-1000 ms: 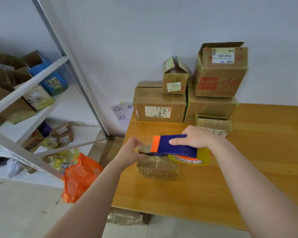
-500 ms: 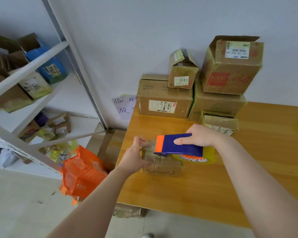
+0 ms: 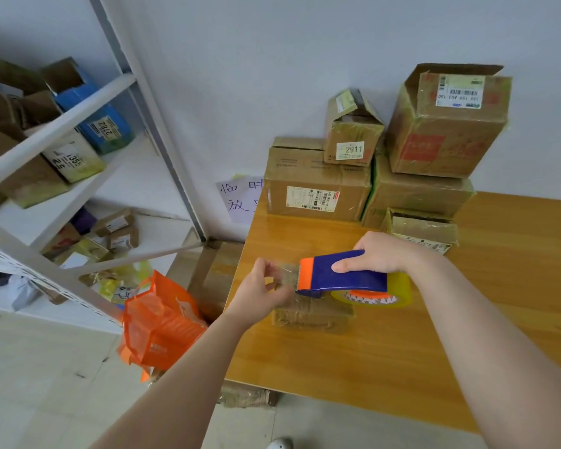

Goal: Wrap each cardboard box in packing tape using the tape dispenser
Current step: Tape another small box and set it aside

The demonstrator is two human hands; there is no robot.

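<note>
Right under the hands, the small cardboard box [image 3: 311, 315] sits on the surface [image 3: 402, 351], glossy with tape by the look of it; the right hand [image 3: 379, 254] grips the tape dispenser [image 3: 347, 273] just above it; the left hand [image 3: 259, 286] pinches the loose tape end [image 3: 287, 270] at the blade; beyond the right hand a stack of boxes [image 3: 318, 189] waits, some flaps open; plenty left, I'd judge.

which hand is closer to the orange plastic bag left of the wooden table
Left. The left hand, pinching the tape end, is just right of the orange plastic bag; the right hand, gripping the blue tape dispenser, is farther right.
</note>
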